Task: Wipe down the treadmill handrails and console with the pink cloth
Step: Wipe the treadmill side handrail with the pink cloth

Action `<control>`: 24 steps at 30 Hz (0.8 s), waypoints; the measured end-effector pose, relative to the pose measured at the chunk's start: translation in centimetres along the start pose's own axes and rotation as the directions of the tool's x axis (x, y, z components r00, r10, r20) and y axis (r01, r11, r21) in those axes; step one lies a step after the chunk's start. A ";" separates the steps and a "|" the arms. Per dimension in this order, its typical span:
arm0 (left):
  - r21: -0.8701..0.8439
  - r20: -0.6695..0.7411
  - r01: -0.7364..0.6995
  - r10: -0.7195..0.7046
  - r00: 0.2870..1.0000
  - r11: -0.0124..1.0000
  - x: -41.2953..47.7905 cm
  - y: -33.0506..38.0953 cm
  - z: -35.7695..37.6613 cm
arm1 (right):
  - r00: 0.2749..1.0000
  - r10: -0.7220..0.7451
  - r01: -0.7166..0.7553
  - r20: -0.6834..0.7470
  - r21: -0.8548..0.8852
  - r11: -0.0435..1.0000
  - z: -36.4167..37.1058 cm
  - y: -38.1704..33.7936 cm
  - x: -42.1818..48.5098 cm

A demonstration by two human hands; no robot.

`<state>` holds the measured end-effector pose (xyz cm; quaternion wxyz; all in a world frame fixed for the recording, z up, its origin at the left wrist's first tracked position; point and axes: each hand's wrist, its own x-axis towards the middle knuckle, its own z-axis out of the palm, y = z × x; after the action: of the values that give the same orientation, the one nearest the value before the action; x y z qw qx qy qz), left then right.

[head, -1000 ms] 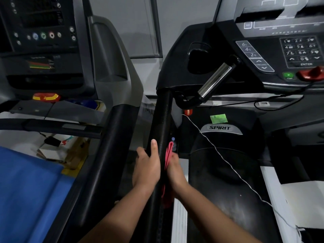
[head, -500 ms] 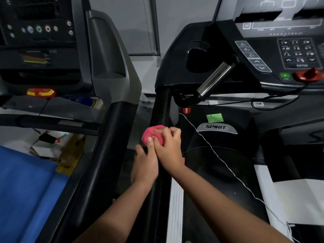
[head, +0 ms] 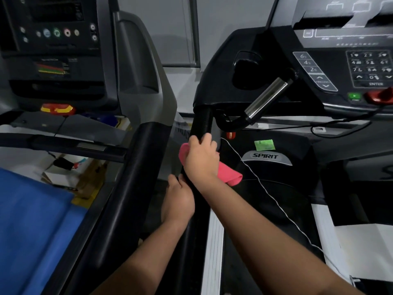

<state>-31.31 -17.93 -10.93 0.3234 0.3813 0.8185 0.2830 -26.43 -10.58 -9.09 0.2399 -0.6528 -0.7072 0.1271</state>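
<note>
The pink cloth (head: 228,173) is wrapped over the black left handrail (head: 201,122) of the Spirit treadmill, and my right hand (head: 201,159) grips it around the rail, fingers curled over the top. One end of the cloth sticks out to the right. Just below, my left hand (head: 178,199) holds the same rail from the left side. The console (head: 331,67) with its keypad, green start button and red stop key rises at the upper right. A chrome pulse grip (head: 266,97) slants down from the console toward the rail.
A second treadmill with its own console (head: 55,45) and thick black handrail (head: 127,188) stands close on the left. A white cord (head: 265,188) runs across the motor cover (head: 265,157). Boxes (head: 63,173) and a blue mat (head: 32,220) lie at the lower left.
My right hand has carried the pink cloth from the rail's right side to its top and slid it up toward the console. My left hand has stayed lower on the rail.
</note>
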 end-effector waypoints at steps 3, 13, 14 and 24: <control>-0.021 0.005 -0.006 0.006 1.000 1.000 -0.1 -0.1 -0.1 | 0.988 -0.157 0.157 -0.006 -0.006 0.988 0.1 0.6 -1.3; -0.046 0.074 -0.011 0.014 0.997 0.999 -0.5 -0.5 -0.5 | 0.991 -0.133 0.122 -0.026 0.596 0.794 1.7 5.0 -6.0; -0.032 0.091 -0.015 0.017 0.996 0.999 -0.6 -0.7 -0.6 | 0.994 -0.106 0.110 -0.041 0.582 0.806 1.5 4.7 -5.3; 0.055 0.215 -0.091 0.077 0.974 0.994 -1.9 -4.2 -1.0 | 0.974 -0.176 0.197 0.145 -0.146 0.970 -0.7 -0.5 -3.2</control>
<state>-32.90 -22.02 -12.69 0.3844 0.4538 0.7710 0.2277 -26.45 -13.84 -8.78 0.1509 -0.5907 -0.7875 0.0897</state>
